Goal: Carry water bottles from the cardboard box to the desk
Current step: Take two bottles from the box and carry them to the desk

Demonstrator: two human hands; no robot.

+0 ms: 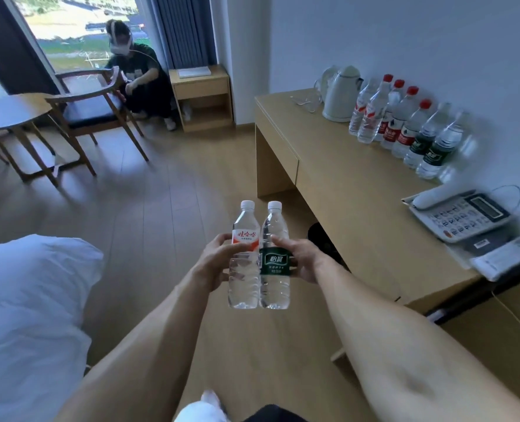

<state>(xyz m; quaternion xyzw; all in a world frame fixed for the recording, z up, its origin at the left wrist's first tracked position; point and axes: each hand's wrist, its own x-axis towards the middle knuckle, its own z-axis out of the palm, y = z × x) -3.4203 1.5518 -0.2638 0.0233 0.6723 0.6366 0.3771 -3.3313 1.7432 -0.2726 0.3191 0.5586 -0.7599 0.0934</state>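
I carry two bottles upright, side by side and touching, in the lower middle of the frame. My left hand [214,263] wraps the red-labelled bottle [244,257]; my right hand [301,258] wraps the green-labelled bottle [274,260]. Both are clear ribbed plastic with white caps, long axes vertical. The desk [353,190], smooth pale wood, lies up and to the right of my hands, so my right arm is the nearer one. A row of bottles [405,126] already stands against the wall at the desk's far edge, beside a white kettle [341,92]; bare wood shows in front of them, left of the telephone [462,214]. The cardboard box is out of view.
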